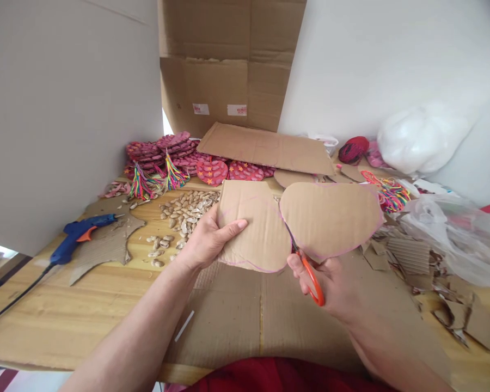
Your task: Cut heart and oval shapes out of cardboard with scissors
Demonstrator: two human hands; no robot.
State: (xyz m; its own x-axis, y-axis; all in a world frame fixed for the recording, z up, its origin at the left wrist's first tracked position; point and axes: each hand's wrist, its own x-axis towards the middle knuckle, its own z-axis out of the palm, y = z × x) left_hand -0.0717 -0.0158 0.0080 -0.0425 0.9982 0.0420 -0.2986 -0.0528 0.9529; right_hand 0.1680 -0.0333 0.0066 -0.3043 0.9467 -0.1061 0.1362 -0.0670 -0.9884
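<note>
A wooden bench (118,305) spreads before me, with a tall cardboard panel (224,32) upright at its far side. On the near part of the bench lies a flat cardboard mat (228,316); at the far middle, a cardboard sheet (265,149) rests over a pile of pink patterned pieces (157,149). A bulging white bag (416,139) sits far right. In the middle, above the mat, I hold the cardboard piece (255,239), with two rounded parts edged in pink line; I cannot tell whether they are joined. My left hand (206,239) has its fingers clamped on the left part, thumb on top. My right hand (330,283), just right of the near edge, has its fingers closed around the orange handles of the scissors (312,280), blades between the two parts. A blue glue gun (79,234) lies left; peanuts (188,209) are scattered beyond my left hand.
</note>
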